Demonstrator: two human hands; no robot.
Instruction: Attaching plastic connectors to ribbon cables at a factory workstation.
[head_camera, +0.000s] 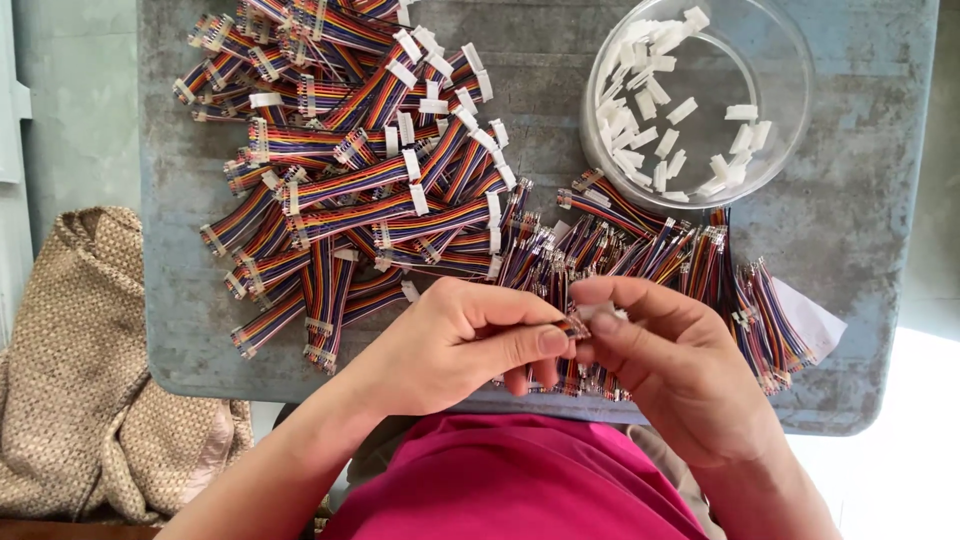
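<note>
My left hand (455, 345) pinches the end of a short multicoloured ribbon cable (574, 326) between thumb and forefinger. My right hand (670, 365) meets it fingertip to fingertip and holds a small white plastic connector (596, 311) against the cable's metal-tipped end. Both hands hover over the near edge of a grey table (850, 210). Most of the held cable is hidden by my fingers.
A pile of rainbow cables with white connectors fitted (350, 150) covers the table's left. Cables with bare metal ends (660, 250) lie in front of my hands. A clear round bowl (790, 60) of loose white connectors stands at the back right. A woven beige cloth (90, 380) lies left of the table.
</note>
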